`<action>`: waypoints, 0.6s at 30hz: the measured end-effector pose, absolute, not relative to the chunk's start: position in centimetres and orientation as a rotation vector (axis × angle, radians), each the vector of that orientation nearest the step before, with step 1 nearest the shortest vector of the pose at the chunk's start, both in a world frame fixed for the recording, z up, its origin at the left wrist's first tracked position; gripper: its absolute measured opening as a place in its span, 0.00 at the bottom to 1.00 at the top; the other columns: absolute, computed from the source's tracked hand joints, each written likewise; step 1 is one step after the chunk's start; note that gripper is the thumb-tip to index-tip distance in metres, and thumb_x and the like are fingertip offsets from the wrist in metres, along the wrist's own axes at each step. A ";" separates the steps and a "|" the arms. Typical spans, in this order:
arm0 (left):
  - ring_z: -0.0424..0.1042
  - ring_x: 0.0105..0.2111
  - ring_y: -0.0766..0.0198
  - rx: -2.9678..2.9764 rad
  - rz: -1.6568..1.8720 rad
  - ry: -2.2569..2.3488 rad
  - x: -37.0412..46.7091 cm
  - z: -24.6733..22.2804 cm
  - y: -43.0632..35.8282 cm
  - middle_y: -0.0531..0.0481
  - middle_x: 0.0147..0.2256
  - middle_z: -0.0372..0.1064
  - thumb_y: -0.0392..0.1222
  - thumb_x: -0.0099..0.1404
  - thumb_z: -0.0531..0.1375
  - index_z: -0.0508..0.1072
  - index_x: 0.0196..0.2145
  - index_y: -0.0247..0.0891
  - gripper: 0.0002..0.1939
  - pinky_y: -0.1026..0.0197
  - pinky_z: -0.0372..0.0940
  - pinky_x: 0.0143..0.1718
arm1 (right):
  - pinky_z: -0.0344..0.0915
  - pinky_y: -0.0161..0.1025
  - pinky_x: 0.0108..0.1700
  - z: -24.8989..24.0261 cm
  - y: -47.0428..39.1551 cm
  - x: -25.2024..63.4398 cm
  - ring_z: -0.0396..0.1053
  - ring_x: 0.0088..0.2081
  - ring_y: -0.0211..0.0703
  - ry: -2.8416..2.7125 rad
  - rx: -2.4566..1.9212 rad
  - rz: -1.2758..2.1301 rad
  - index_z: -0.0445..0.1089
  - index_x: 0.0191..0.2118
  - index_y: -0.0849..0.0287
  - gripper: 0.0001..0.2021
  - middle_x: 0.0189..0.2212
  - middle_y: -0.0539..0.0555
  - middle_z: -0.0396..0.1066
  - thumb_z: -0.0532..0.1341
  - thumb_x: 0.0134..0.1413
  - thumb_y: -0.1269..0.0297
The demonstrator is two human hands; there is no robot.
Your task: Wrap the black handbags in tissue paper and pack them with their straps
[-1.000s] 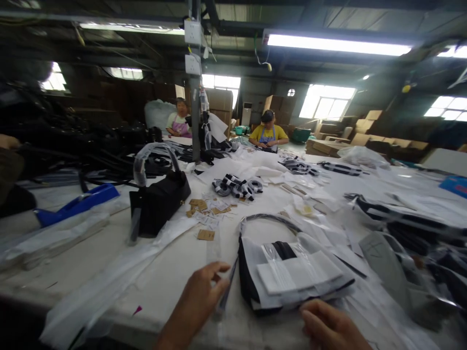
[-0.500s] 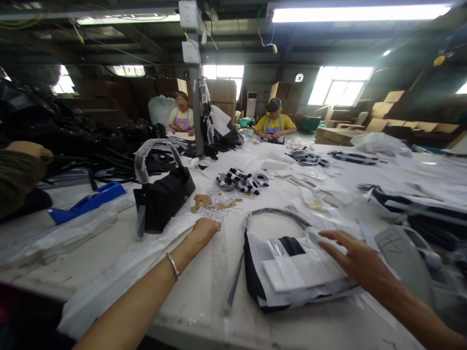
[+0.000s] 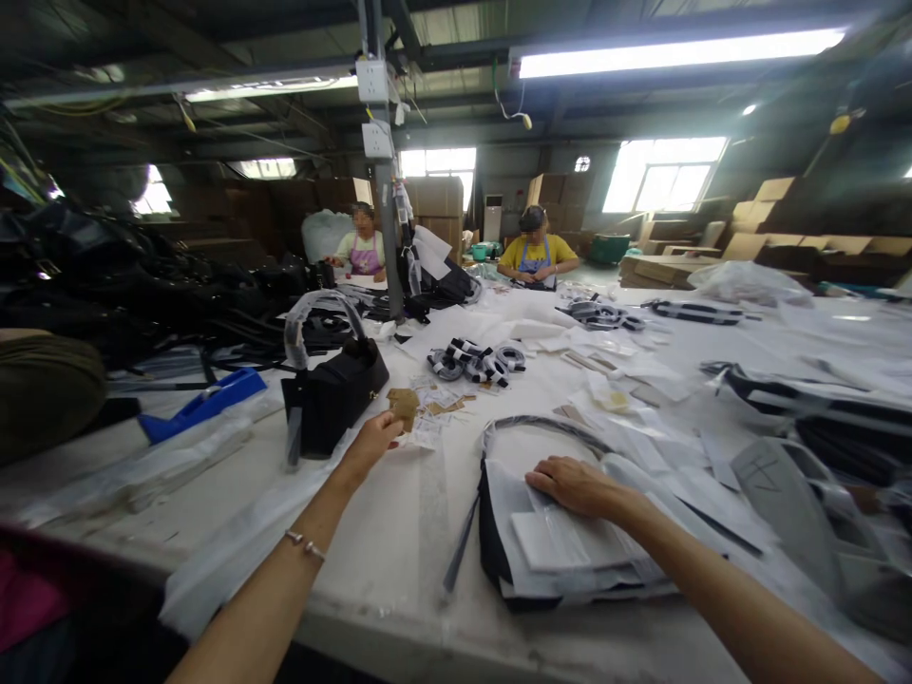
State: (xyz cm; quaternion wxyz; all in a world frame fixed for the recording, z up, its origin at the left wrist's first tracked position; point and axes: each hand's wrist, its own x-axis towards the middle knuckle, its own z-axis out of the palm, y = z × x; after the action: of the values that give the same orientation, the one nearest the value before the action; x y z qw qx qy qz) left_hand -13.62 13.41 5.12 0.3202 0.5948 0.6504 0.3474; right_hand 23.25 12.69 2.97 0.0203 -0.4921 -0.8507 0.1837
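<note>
My left hand point(image 3: 371, 445) is closed in a pinch at a small brown card point(image 3: 404, 408), beside a loose pile of printed slips point(image 3: 434, 399). My right hand point(image 3: 574, 483) lies over a black handbag point(image 3: 494, 532) wrapped in white paper and clear film, fingers stretched over the wrapping and its thumb side hidden. The wrapped bag lies flat, its covered handle point(image 3: 531, 423) curving away from me. Left of the slips stands a second black handbag point(image 3: 332, 399), upright, with a plastic-wrapped handle.
Coiled, wrapped straps point(image 3: 474, 361) lie beyond the slips. A blue tape dispenser point(image 3: 203, 407) sits at left, near another person's dark sleeve point(image 3: 49, 399). A post point(image 3: 389, 228) with sockets rises at the back; two people sit beyond. Grey wrapped pieces point(image 3: 790, 513) lie at right.
My left hand has drawn back slightly left, now at the brown card. The right hand has moved left and come down onto the wrapped bag. The view has tilted up a little.
</note>
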 end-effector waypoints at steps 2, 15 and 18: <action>0.75 0.43 0.56 1.424 0.993 1.523 -13.5 5.5 12.1 0.41 0.41 0.75 0.56 0.62 0.53 0.69 0.41 0.35 0.21 0.56 0.69 0.42 | 0.64 0.47 0.51 3.4 11.9 23.7 0.74 0.45 0.54 -2.653 -1.535 0.599 0.77 0.41 0.56 0.23 0.40 0.60 0.78 0.48 0.65 0.49; 0.76 0.30 0.64 0.865 1.228 0.834 -6.1 9.6 6.3 0.47 0.32 0.75 0.41 0.60 0.66 0.70 0.38 0.35 0.12 0.67 0.69 0.27 | 0.70 0.39 0.37 8.7 6.2 14.4 0.75 0.40 0.47 -1.724 -1.099 1.613 0.71 0.53 0.61 0.29 0.49 0.60 0.73 0.68 0.48 0.48; 0.76 0.28 0.65 0.786 1.263 0.710 -5.2 10.3 5.5 0.47 0.31 0.75 0.38 0.61 0.65 0.71 0.37 0.34 0.09 0.67 0.70 0.27 | 0.69 0.36 0.35 8.9 5.4 13.3 0.75 0.35 0.40 -1.542 -0.897 1.880 0.70 0.54 0.59 0.30 0.48 0.58 0.72 0.70 0.47 0.49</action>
State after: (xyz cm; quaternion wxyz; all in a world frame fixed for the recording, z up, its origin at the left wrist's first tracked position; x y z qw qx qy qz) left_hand -5.21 5.46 10.31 0.6793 0.3498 0.3161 0.5623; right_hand 13.30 5.41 8.92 0.2716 -0.3333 -0.5726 0.6981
